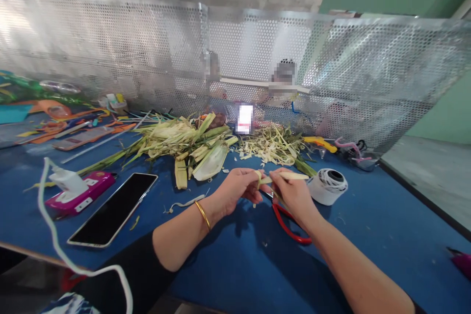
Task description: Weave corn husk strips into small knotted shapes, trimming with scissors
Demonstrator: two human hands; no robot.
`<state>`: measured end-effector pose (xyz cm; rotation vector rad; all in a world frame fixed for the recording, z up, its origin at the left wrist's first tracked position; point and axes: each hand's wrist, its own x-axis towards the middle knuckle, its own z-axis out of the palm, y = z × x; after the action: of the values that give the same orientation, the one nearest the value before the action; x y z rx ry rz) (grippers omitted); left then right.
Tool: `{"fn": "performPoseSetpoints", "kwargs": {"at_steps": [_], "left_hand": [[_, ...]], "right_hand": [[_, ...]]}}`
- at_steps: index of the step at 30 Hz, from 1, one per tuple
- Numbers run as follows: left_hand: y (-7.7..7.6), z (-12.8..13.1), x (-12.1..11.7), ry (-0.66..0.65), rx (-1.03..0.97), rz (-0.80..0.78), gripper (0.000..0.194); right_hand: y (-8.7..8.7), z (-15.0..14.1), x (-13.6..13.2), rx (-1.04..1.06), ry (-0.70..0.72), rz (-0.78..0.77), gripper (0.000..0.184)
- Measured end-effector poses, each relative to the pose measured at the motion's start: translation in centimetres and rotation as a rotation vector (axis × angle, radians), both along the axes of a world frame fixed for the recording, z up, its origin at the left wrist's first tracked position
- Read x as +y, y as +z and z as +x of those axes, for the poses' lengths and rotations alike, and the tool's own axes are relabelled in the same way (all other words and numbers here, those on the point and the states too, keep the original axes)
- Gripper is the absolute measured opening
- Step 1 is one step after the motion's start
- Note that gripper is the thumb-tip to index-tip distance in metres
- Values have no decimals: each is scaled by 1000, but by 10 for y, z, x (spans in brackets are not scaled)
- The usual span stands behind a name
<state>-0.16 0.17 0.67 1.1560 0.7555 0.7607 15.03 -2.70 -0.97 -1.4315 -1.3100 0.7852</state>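
Observation:
A pale yellow-green strip of plant leaf (294, 175) runs between my two hands above the blue table. My left hand (241, 189) pinches its looped end between thumb and fingers. With thumb and forefinger, my right hand (289, 194) grips the strip further along, and the loose end sticks out to the right. Scissors with red handles (290, 230) lie beneath my right hand, their blades partly hidden. Just right of that hand stands a roll of white tape or thread (327, 187). Behind my hands lies a heap of thin plant shreds (274, 144).
Leafy husks (176, 140) are piled at the back. A black phone (114, 210), a pink power strip (81, 192) and a white cable (47, 225) lie on the left. A perforated metal screen (147, 54) borders the table's far side, with people behind it. Yellow pliers-like handles (319, 143) lie back right.

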Motion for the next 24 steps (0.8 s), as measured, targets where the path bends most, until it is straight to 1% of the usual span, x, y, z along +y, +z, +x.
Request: {"fn": "performPoseSetpoints", "kwargs": {"at_steps": [1,3,4,6,8,9,10,12,14,16,18,19,20,22,24], "left_hand": [[0,0,0,27,8,12,19],[-1,0,1,50,12,23,18],[-2,-1,3,32,2,13,19],[-3,-2,5,-61,-36,-43,20],[-3,-3,8,-135,-89,-147,22],[-3,-3,9,-134,-118,-213,22],[-3,-4,11,-99,-148,-279,20],[-2,-5,14,27,-204,-391,17],[-1,-6,17,146,-236,-459,14],[-1,-6,19,220,-242,-485,13],[-2,-5,20,230,-233,-487,13],[-3,-5,20,217,-225,-479,13],[-4,-4,20,199,-213,-468,13],[-6,-2,19,146,-168,-422,14],[-6,-1,17,102,-94,-333,15]], "right_hand": [[0,-1,1,86,36,-88,28],[-1,-3,2,232,84,-194,29],[0,-3,2,292,108,-225,30],[1,-2,2,397,168,-289,32],[3,0,3,490,204,-347,34],[4,1,3,533,209,-365,34],[4,2,3,571,204,-369,33],[4,2,2,619,166,-345,27],[4,0,1,618,138,-298,23],[4,-3,0,529,143,-218,27],[4,-5,-1,348,194,-88,34],[4,-5,-1,224,224,-3,34],[4,-4,-2,86,249,90,31],[3,-1,-2,-216,282,278,18],[3,2,-3,-474,276,420,14]]}}
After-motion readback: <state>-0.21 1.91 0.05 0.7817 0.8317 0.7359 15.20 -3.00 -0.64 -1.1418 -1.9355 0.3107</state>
